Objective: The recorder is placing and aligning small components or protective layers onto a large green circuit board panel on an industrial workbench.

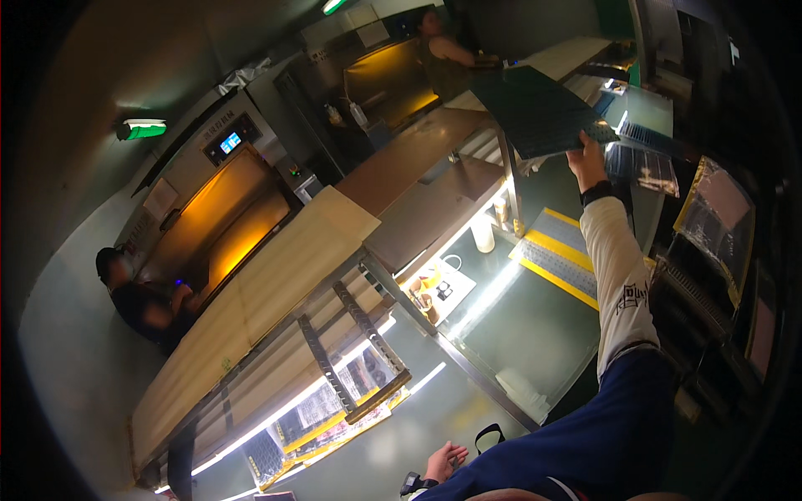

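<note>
My right hand (pixel 587 160) reaches far out at the upper right and grips the near edge of a large dark green flat panel (pixel 535 108). The panel is held up at a tilt, its far part overlapping the benches behind. A dark band circles my right wrist, below a white sleeve. Low in the view, my left hand (pixel 447 459) hangs near my body with loosely bent fingers and nothing visible in it. It touches no bench.
A long pale-topped bench (pixel 292 267) runs diagonally, with brown-topped benches (pixel 418 159) beyond. Racks with panels (pixel 710 225) stand at the right. A yellow-edged grey step (pixel 555 250) lies on the floor. One person (pixel 150 301) works at the left, another (pixel 443 58) at the back.
</note>
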`<move>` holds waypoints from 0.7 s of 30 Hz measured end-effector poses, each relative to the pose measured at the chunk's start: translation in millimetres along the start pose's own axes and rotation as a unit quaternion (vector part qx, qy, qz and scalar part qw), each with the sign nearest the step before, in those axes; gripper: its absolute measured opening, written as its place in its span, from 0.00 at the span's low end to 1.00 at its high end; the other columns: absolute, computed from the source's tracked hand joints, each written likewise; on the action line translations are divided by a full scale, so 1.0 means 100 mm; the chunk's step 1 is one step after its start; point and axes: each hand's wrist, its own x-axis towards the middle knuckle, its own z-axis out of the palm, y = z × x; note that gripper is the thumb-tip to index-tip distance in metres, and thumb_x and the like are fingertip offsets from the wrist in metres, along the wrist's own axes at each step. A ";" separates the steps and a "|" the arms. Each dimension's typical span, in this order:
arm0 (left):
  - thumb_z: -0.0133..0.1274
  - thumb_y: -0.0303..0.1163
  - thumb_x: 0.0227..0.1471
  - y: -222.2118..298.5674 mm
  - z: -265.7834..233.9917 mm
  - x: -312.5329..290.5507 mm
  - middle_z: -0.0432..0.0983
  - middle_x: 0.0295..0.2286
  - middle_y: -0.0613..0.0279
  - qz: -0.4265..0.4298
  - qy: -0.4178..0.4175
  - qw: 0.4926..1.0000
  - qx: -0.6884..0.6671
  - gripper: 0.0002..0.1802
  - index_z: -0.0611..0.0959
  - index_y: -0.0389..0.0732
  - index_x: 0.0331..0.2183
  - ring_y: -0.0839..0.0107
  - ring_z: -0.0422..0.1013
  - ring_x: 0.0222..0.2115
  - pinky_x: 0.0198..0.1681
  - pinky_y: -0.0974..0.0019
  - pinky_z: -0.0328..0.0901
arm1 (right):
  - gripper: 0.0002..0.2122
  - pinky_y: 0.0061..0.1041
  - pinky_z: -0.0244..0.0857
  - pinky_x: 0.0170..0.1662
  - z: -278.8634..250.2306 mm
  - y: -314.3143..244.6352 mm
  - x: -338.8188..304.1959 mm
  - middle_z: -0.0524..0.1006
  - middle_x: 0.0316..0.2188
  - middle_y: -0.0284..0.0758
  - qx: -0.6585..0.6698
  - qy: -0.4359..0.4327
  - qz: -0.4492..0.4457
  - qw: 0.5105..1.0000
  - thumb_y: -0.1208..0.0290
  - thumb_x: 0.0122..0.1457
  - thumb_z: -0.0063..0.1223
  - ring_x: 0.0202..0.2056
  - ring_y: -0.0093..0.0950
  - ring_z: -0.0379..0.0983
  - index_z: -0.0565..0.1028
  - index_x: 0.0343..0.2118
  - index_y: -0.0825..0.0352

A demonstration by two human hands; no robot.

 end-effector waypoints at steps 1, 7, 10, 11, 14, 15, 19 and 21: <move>0.48 0.42 0.71 0.05 -0.11 -0.20 0.80 0.46 0.39 0.008 0.044 0.999 -0.019 0.22 0.75 0.28 0.48 0.52 0.80 0.46 0.46 0.58 0.76 | 0.09 0.35 0.74 0.57 0.67 0.06 -0.25 0.83 0.50 0.39 -0.055 -0.023 -0.004 0.998 0.72 0.70 0.51 0.51 0.35 0.80 0.79 0.49 0.66; 0.49 0.41 0.71 0.07 0.14 0.03 0.82 0.44 0.39 -0.029 0.061 0.998 0.019 0.21 0.76 0.28 0.46 0.51 0.81 0.44 0.45 0.58 0.76 | 0.08 0.36 0.73 0.54 0.39 0.42 0.63 0.82 0.49 0.39 0.126 0.022 0.009 0.992 0.70 0.70 0.53 0.49 0.35 0.81 0.79 0.46 0.66; 0.49 0.41 0.71 -0.11 -0.42 -0.13 0.82 0.44 0.38 0.004 0.111 0.993 -0.049 0.21 0.76 0.28 0.46 0.51 0.81 0.44 0.46 0.58 0.76 | 0.08 0.35 0.72 0.53 1.87 0.01 -0.22 0.83 0.49 0.38 0.482 0.040 0.323 0.814 0.69 0.70 0.54 0.48 0.34 0.81 0.79 0.46 0.66; 0.49 0.41 0.71 -0.05 -0.17 -0.07 0.82 0.44 0.38 -0.026 0.075 0.997 -0.020 0.21 0.76 0.29 0.46 0.51 0.81 0.44 0.46 0.58 0.76 | 0.13 0.35 0.73 0.53 1.31 0.21 0.24 0.83 0.48 0.42 0.344 0.026 0.202 0.916 0.70 0.66 0.59 0.48 0.37 0.81 0.78 0.51 0.67; 0.51 0.43 0.70 -0.02 0.06 0.15 0.83 0.43 0.42 -0.075 0.020 0.997 0.025 0.22 0.77 0.30 0.47 0.52 0.81 0.44 0.47 0.59 0.75 | 0.26 0.35 0.75 0.50 0.55 0.36 0.87 0.83 0.46 0.48 -0.106 0.056 -0.046 0.992 0.71 0.58 0.67 0.48 0.43 0.82 0.75 0.60 0.69; 0.51 0.44 0.69 -0.02 -0.06 0.00 0.83 0.43 0.42 -0.067 0.056 0.996 0.010 0.22 0.78 0.30 0.47 0.53 0.81 0.44 0.46 0.60 0.75 | 0.26 0.35 0.75 0.50 1.10 0.34 0.50 0.84 0.46 0.48 -0.197 0.029 -0.059 0.978 0.71 0.58 0.67 0.47 0.43 0.82 0.75 0.60 0.69; 0.53 0.46 0.67 0.08 0.02 -0.10 0.82 0.41 0.45 -0.063 0.066 0.995 0.026 0.23 0.79 0.32 0.45 0.56 0.80 0.41 0.44 0.61 0.73 | 0.23 0.33 0.75 0.49 1.24 0.10 0.51 0.84 0.46 0.41 -0.247 -0.003 -0.041 0.968 0.67 0.61 0.67 0.47 0.37 0.82 0.77 0.57 0.68; 0.53 0.47 0.66 0.14 0.07 -0.09 0.82 0.40 0.46 -0.057 0.064 0.996 0.035 0.24 0.80 0.32 0.45 0.57 0.79 0.40 0.43 0.61 0.73 | 0.20 0.31 0.74 0.47 1.34 -0.05 0.60 0.83 0.45 0.38 0.120 0.047 0.126 0.984 0.65 0.62 0.66 0.46 0.35 0.80 0.78 0.54 0.66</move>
